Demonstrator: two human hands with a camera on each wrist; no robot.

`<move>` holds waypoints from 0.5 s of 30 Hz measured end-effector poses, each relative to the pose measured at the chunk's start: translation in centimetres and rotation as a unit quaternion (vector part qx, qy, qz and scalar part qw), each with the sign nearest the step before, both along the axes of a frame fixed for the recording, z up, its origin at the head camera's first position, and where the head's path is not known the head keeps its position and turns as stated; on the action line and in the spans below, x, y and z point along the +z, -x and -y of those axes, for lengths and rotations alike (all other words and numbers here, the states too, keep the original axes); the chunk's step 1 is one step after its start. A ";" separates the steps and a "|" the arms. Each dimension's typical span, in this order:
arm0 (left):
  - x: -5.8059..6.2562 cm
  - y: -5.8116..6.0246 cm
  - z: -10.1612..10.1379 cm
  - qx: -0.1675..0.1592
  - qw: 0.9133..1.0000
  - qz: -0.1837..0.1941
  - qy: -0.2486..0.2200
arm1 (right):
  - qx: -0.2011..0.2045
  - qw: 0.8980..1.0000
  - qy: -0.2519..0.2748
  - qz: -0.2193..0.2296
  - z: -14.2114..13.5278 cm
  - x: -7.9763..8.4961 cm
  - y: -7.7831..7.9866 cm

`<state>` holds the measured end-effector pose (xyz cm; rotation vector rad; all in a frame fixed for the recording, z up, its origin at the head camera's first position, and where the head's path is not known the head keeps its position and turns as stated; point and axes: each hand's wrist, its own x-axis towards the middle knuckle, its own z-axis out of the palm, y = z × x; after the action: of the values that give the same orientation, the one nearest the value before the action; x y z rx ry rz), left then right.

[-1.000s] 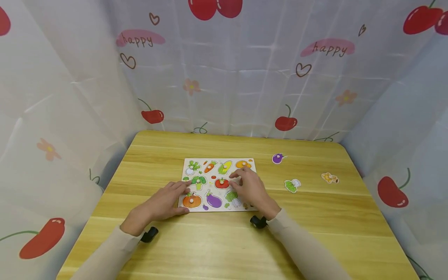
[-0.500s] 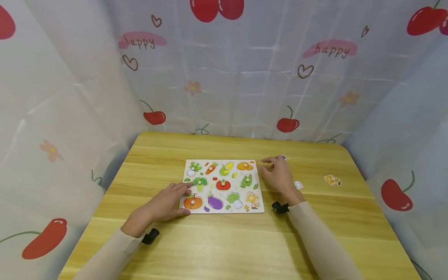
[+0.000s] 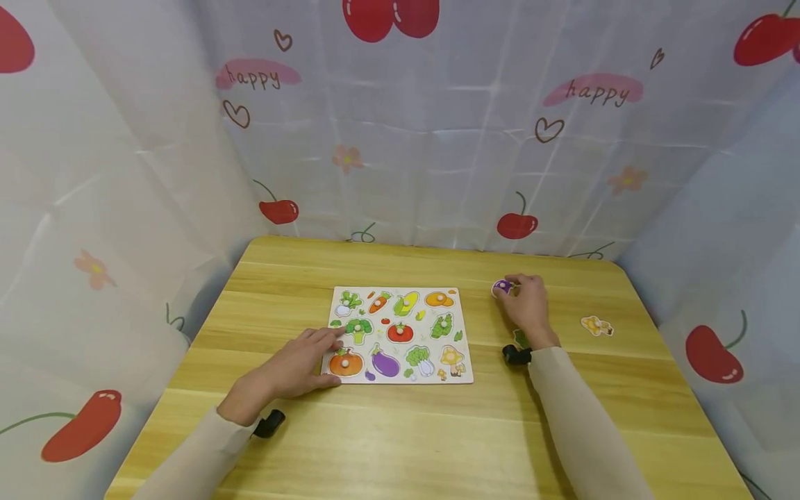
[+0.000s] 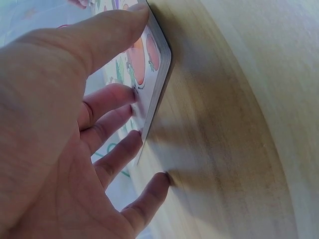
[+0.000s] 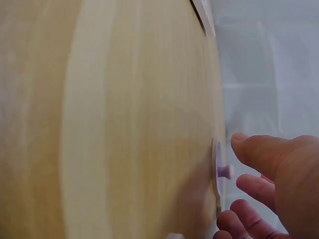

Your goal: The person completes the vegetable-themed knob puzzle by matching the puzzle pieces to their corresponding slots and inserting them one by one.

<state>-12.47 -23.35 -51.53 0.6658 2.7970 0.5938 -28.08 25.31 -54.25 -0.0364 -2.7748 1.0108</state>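
A wooden vegetable puzzle board (image 3: 427, 338) lies flat on the table. My left hand (image 3: 294, 361) rests at its left edge, thumb at the near corner and fingertips by the broccoli piece (image 3: 358, 330). In the left wrist view those fingers are spread and only slightly bent. Right of the board, my right hand (image 3: 528, 305) is over a purple eggplant piece (image 3: 499, 287). In the right wrist view, thumb and index finger stand either side of the piece's knob (image 5: 226, 172), with a gap. A leafy green piece (image 3: 521, 338) is partly hidden under the right wrist.
A mushroom piece (image 3: 597, 326) lies farther right on the wooden table (image 3: 400, 437). Several knobbed pieces, such as the tomato (image 3: 401, 332) and pumpkin (image 3: 346, 362), sit in the board. A printed curtain (image 3: 412, 173) surrounds the table's back and sides.
My right hand has left the board, moving right to the eggplant piece and uncovering the green piece and printed mushroom on the board. My left hand has stayed on the board's edge.
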 end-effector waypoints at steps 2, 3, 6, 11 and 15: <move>0.1 0.0 0.0 -0.001 1.000 0.000 0.000 | 0.000 1.000 0.000 -0.001 -0.2 -0.2 0.0; 0.1 0.1 0.0 -0.002 1.000 0.000 0.000 | -0.001 1.000 0.000 -0.001 -0.3 -0.3 0.0; 0.2 0.1 -0.1 -0.004 1.000 0.002 0.000 | -0.006 1.000 -0.002 -0.008 -0.4 -0.5 0.1; 0.3 0.0 -0.1 -0.001 1.000 0.008 0.000 | -0.013 1.000 -0.004 -0.013 -0.4 -0.8 0.3; 0.4 -0.1 -0.1 0.001 1.000 0.011 -0.001 | -0.020 1.000 -0.005 -0.011 -0.3 -1.0 0.7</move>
<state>-12.41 -23.20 -51.15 0.6523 2.7773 0.6006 -28.77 25.59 -55.29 -0.0791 -2.7478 0.9817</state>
